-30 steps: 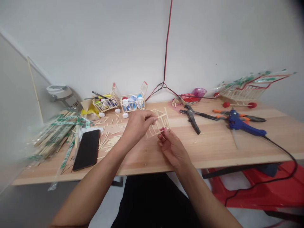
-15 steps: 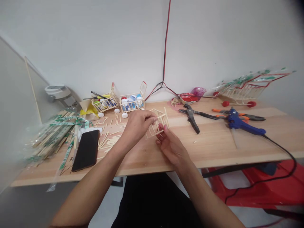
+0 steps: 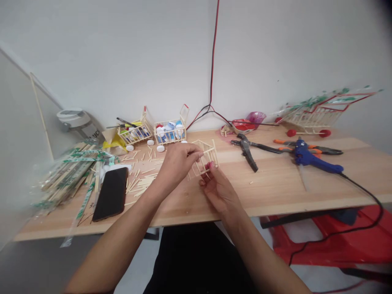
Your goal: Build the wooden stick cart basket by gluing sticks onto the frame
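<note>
Between my two hands, just above the wooden table, is a small openwork basket frame made of thin pale wooden sticks. My left hand pinches its upper left part between thumb and fingers, and hides that side of it. From below right, my right hand grips the lower edge with thumb and fingertips. Loose cut sticks lie on the table left of the frame. Behind my left hand stands a little stick cart filled with blue, white and red caps.
A second small cart, a phone and bagged sticks are on the left. Rightward lie black-handled pliers, a blue glue gun with its cable, orange-handled pliers and a larger red-wheeled cart. A red stool stands below.
My right hand has shifted slightly left, its thumb still at the frame's lower edge. My left hand and the frame stay almost in place.
</note>
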Demonstrator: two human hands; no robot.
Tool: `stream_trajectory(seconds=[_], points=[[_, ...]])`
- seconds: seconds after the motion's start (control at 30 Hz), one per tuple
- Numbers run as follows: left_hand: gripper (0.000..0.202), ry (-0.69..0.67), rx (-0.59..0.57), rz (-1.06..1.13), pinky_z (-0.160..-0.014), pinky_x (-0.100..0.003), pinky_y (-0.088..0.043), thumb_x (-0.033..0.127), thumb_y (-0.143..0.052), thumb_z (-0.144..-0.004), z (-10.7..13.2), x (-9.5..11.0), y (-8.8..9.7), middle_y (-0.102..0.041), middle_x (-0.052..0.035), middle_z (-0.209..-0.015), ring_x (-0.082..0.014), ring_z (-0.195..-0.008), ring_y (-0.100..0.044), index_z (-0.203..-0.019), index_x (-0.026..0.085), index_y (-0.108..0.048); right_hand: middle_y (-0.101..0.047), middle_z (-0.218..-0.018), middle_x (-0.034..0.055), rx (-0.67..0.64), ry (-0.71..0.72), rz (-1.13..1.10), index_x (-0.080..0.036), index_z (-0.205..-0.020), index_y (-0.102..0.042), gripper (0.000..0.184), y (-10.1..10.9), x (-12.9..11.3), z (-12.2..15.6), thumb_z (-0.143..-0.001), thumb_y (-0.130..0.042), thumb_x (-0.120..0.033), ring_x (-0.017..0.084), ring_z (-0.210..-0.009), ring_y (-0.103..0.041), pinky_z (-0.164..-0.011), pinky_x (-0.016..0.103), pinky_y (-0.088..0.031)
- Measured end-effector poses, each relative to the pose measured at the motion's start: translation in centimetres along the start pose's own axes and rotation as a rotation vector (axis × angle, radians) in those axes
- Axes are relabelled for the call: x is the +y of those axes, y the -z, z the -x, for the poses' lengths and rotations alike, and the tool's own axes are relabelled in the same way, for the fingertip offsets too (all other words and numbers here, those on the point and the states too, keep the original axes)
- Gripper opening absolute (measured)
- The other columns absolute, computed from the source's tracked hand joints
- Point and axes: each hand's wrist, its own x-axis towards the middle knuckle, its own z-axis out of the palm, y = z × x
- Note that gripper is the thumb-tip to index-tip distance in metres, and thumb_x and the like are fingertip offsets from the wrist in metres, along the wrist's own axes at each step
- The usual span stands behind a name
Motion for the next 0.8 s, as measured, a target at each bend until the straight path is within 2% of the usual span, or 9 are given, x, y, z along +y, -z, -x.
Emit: stream_trajectory(seconds=[0.3,0.53,0.67,0.8], points=[[0.02,0.001,0.0,-0.004,-0.062,-0.024,-0.041,0.017,-0.06,-0.083,0.0,-0.1,-0.1,-0.07,0.0001,-0.065,-0.0136,-0.063,-0.061,-0.066,0.017,-0.07,-0.065,-0.075,-0.0073,0.055,-0.031,-0.112,-0.023,-0.076,-0.064,0.04,-0.4,0.4,0.1,-0.049,-0.093,-0.029,0.006,-0.061,-0.054,-0.05,0.019,-0.042],[0.02,0.006,-0.003,-0.004,-0.061,-0.023,-0.04,0.015,-0.061,-0.083,0.0,0.0,-0.1,-0.068,0.001,-0.062,-0.0124,-0.06,-0.059,-0.064,0.016,-0.069,-0.066,-0.076,-0.0068,0.047,-0.05,-0.137,-0.023,-0.075,-0.066,0.037,-0.5,0.6,0.1,-0.05,-0.093,-0.028,0.007,-0.063,-0.055,-0.051,0.019,-0.043],[0.02,0.013,-0.013,-0.009,-0.063,-0.023,-0.039,0.016,-0.062,-0.083,-0.2,-0.1,0.1,-0.069,0.0009,-0.064,-0.0119,-0.062,-0.06,-0.065,0.015,-0.069,-0.068,-0.09,-0.0031,-0.003,-0.069,0.006,-0.023,-0.087,-0.072,0.035,0.5,-0.1,0.5,-0.061,-0.087,-0.04,0.008,-0.073,-0.059,-0.058,0.019,-0.047],[0.02,0.038,-0.019,-0.015,-0.062,-0.023,-0.038,0.017,-0.063,-0.084,-0.3,-0.2,0.6,-0.068,0.0006,-0.063,-0.0119,-0.063,-0.06,-0.065,0.014,-0.07,-0.067,-0.099,0.0001,-0.032,0.003,0.3,-0.023,-0.09,-0.07,0.037,2.5,-1.8,0.9,-0.065,-0.083,-0.047,0.011,-0.081,-0.06,-0.063,0.02,-0.048]])
